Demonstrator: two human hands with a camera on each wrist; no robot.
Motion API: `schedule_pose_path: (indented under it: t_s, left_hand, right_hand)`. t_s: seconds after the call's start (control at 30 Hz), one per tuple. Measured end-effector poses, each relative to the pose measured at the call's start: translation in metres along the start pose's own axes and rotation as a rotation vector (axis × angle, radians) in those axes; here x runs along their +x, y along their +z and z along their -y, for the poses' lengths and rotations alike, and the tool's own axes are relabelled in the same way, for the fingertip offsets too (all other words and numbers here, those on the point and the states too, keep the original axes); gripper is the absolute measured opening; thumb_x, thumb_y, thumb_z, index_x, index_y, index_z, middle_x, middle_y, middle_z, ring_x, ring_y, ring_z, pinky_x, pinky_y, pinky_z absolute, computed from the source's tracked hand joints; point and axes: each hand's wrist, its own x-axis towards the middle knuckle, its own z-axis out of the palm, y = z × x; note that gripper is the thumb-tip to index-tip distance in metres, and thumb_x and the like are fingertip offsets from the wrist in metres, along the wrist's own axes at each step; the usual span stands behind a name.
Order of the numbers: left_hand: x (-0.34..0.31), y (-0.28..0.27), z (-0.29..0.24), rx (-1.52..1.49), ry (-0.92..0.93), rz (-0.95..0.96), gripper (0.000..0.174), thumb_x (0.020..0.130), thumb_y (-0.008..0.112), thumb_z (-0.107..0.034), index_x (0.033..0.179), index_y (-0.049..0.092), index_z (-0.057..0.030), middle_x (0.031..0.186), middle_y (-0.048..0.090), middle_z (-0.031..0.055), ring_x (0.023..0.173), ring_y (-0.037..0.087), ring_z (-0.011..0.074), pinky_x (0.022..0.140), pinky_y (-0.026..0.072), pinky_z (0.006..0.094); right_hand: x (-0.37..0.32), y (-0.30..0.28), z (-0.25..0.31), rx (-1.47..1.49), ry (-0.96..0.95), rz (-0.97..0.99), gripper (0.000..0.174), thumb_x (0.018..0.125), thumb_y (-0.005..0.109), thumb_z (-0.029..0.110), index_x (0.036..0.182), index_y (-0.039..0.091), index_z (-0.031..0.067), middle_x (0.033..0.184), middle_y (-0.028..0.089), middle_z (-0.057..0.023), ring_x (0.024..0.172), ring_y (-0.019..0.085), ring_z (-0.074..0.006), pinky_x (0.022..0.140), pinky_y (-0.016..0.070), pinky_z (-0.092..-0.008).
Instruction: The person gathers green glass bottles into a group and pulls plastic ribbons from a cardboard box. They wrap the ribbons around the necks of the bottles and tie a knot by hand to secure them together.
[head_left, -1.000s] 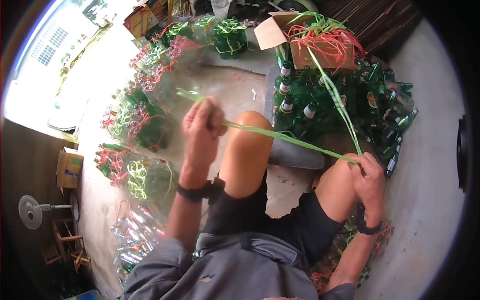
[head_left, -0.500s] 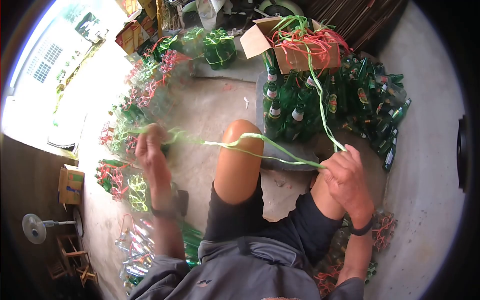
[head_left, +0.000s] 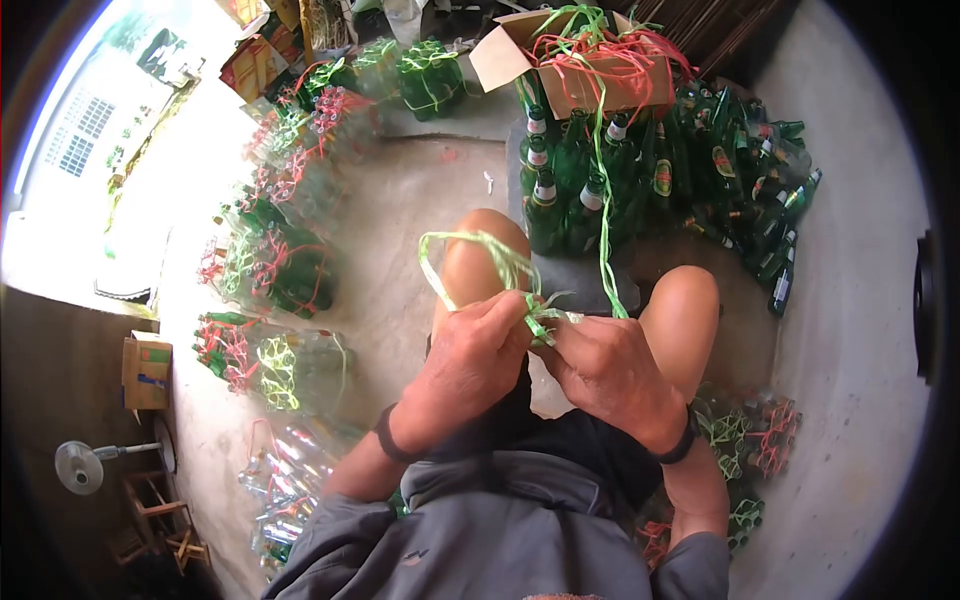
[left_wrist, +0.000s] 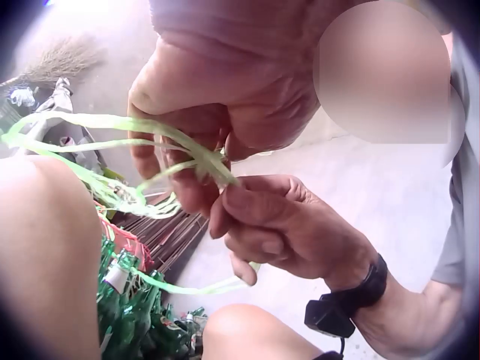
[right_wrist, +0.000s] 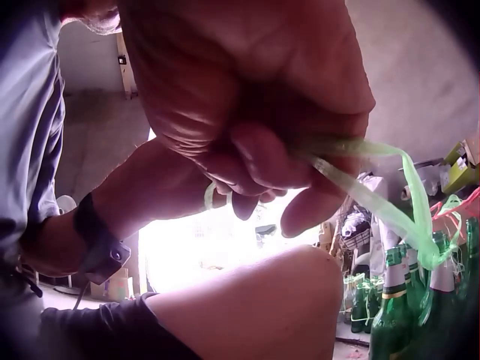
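Both hands meet above the lap in the head view. The left hand (head_left: 468, 352) pinches green plastic strips (head_left: 515, 262), whose loops stand up over the left knee. Beside it the right hand (head_left: 618, 375) pinches the same bunch, fingertips close to the left's. From the right hand a long green strip (head_left: 605, 230) runs up to the open cardboard box (head_left: 600, 90) of green and red strips. In the left wrist view, loops (left_wrist: 112, 135) trail from the left hand (left_wrist: 232, 75), and the right hand (left_wrist: 292, 232) is just below. The right fingers' grip is partly hidden in the right wrist view.
Green bottles (head_left: 560, 205) stand below the box, with more lying in a heap (head_left: 760, 200) at the right. Bundles of tied bottles (head_left: 290, 265) line the left side. A fan (head_left: 80, 467) and a carton (head_left: 147, 372) are at the far left.
The left hand has come back from the far left to the right hand, which moved left toward it. The strips stretched between them are now gathered into loops at the fingers.
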Motion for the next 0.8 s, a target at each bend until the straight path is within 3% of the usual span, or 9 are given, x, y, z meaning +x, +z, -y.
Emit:
schedule_pose_path:
  t_s: [0.17,0.27,0.37,0.4,0.53,0.6,0.67,0.73,0.8]
  left_hand:
    - [-0.014,-0.012,0.002,-0.062,-0.181,0.079,0.009,0.087,0.062,0.002,0.084,0.054,-0.0009,0.074,0.06,0.0196,0.068,0.058,0.0411,0.056,0.0443,0.0454]
    - [-0.017,-0.026,0.003,-0.073,-0.127,0.189,0.009,0.092,0.062,-0.003,0.084,0.058,-0.0001,0.069,0.058,0.0184,0.067,0.063,0.033,0.058,0.0441,0.0415]
    - [-0.028,-0.045,0.007,-0.39,-0.424,0.236,0.021,0.102,0.058,-0.015,0.094,0.066,0.0023,0.066,0.056,0.0042,0.067,0.059,0.0125,0.061,0.044,0.0332]
    - [-0.037,-0.051,0.018,-0.392,-0.422,0.238,0.021,0.102,0.058,-0.015,0.094,0.066,0.0023,0.066,0.056,0.0042,0.067,0.059,0.0125,0.061,0.044,0.0332]
    - [-0.062,-0.084,0.064,-0.7,-0.665,-0.334,0.029,0.106,0.049,-0.027,0.09,0.062,-0.0073,0.063,0.047,-0.0028,0.052,0.039,0.0073,0.049,0.0298,0.0241]
    - [-0.065,-0.11,0.093,-1.201,-0.586,-0.42,0.023,0.107,0.046,-0.025,0.095,0.057,-0.0094,0.063,0.04,-0.0048,0.051,0.034,0.0085,0.049,0.0296,0.0252]
    - [-0.063,-0.11,0.097,-0.923,-0.666,-0.815,0.027,0.111,0.041,-0.025,0.094,0.055,-0.0099,0.067,0.039,-0.0061,0.054,0.031,0.0054,0.051,0.0289,0.0233]
    - [-0.057,-0.11,0.097,-0.684,-0.802,-0.981,0.028,0.111,0.042,-0.026,0.093,0.056,-0.0097,0.07,0.041,-0.0054,0.055,0.031,0.0053,0.05,0.0282,0.024]
    - [-0.059,-0.105,0.084,-0.758,-0.704,-0.851,0.028,0.111,0.043,-0.026,0.093,0.057,-0.0097,0.072,0.048,-0.0042,0.055,0.033,0.0056,0.05,0.0302,0.024]
  right_hand:
    - [-0.001,-0.001,-0.002,0.022,-0.012,0.009,0.011,0.084,0.071,0.008,0.089,0.061,0.0058,0.072,0.057,-0.0094,0.065,0.064,-0.0303,0.056,0.0515,-0.0413]
    - [0.001,-0.013,-0.006,0.052,-0.03,0.022,0.014,0.086,0.072,0.012,0.085,0.059,0.0062,0.072,0.057,-0.0096,0.066,0.063,-0.0306,0.056,0.0505,-0.0417]
    - [-0.002,-0.028,-0.018,0.066,-0.023,0.05,0.018,0.087,0.073,0.016,0.081,0.059,0.0063,0.071,0.056,-0.0096,0.065,0.061,-0.0308,0.055,0.0477,-0.0422]
    - [-0.002,-0.035,-0.022,0.063,-0.022,0.049,0.018,0.087,0.073,0.016,0.081,0.059,0.0063,0.071,0.056,-0.0096,0.065,0.061,-0.0308,0.055,0.0477,-0.0422]
    - [-0.007,-0.059,-0.038,-0.03,0.016,0.071,0.022,0.088,0.074,0.019,0.078,0.06,0.0052,0.069,0.056,-0.0098,0.063,0.059,-0.0311,0.055,0.0441,-0.0428]
    - [-0.01,-0.065,-0.044,-0.077,0.029,0.057,0.019,0.089,0.074,0.018,0.08,0.062,0.0052,0.071,0.058,-0.0099,0.063,0.059,-0.0319,0.055,0.0436,-0.0427]
    - [-0.012,-0.064,-0.046,-0.032,0.024,0.046,0.019,0.09,0.073,0.019,0.081,0.063,0.0053,0.072,0.059,-0.01,0.062,0.059,-0.0326,0.055,0.0429,-0.0424]
    - [-0.017,-0.055,-0.044,0.023,0.054,0.06,0.017,0.09,0.072,0.018,0.082,0.063,0.006,0.073,0.06,-0.0104,0.062,0.06,-0.033,0.056,0.0453,-0.0426]
    - [-0.018,-0.041,-0.036,0.022,0.05,0.089,0.017,0.09,0.071,0.018,0.081,0.062,0.0061,0.073,0.06,-0.0104,0.064,0.061,-0.0325,0.057,0.0469,-0.0427]
